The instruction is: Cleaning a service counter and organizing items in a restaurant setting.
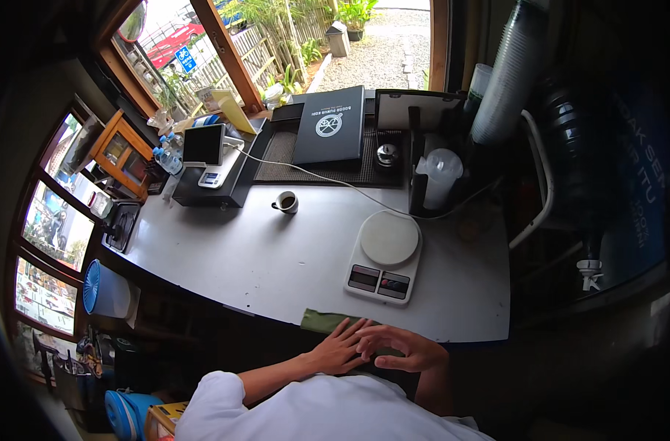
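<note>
My left hand (pixel 343 347) rests palm down with its fingers spread. It lies over a green cloth (pixel 321 320) at the front edge of the white counter (pixel 203 264). Just right of it, my right hand (pixel 404 347) is raised slightly, fingers apart and loosely bent, with nothing visible in them. Its fingertips overlap the left hand in view; whether they touch, I cannot tell. Beyond both hands stands a white digital kitchen scale (pixel 389 240) with a round platform and no load. A small cup (pixel 286 202) holding dark liquid sits farther back, left of the scale.
A tablet (pixel 204 144) stands on a black cash drawer (pixel 211 195); a white cable (pixel 324 179) crosses to the right. Behind are a black menu folder (pixel 330 127), a call bell (pixel 387 155) and stacked plastic cups (pixel 508 77). A water dispenser tap (pixel 589 270) is at right.
</note>
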`<move>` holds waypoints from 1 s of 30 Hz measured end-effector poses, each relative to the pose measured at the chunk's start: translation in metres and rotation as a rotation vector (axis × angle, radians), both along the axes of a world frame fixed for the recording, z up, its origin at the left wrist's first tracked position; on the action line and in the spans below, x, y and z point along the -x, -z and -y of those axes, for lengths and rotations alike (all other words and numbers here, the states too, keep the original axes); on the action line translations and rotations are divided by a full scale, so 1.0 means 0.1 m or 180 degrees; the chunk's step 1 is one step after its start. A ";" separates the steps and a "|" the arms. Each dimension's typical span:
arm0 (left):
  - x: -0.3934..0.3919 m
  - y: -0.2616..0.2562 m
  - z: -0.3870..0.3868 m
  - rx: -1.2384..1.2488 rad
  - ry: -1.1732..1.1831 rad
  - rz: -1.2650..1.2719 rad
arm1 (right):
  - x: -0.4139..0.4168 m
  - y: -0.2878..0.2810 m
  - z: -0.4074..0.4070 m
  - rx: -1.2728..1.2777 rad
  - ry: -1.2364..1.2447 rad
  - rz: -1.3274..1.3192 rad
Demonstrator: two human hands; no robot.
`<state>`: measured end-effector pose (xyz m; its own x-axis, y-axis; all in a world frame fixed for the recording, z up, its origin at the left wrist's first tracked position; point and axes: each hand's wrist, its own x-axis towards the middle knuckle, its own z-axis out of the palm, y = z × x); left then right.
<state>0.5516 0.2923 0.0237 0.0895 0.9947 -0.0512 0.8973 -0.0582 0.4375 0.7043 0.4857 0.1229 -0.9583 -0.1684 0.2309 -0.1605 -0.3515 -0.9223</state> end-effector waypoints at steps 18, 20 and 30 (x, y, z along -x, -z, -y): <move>-1.33 0.51 -3.02 -0.1258 0.0813 -0.0185 | -1.26 0.27 -0.48 0.0924 0.3380 0.0533; -1.21 0.53 -3.03 -0.1420 0.0685 -0.0238 | -1.12 0.34 -0.51 0.0969 0.3529 0.0684; -1.03 0.20 -1.85 -0.0880 0.0949 0.0199 | -0.67 0.80 -0.37 -0.0664 0.5144 0.1030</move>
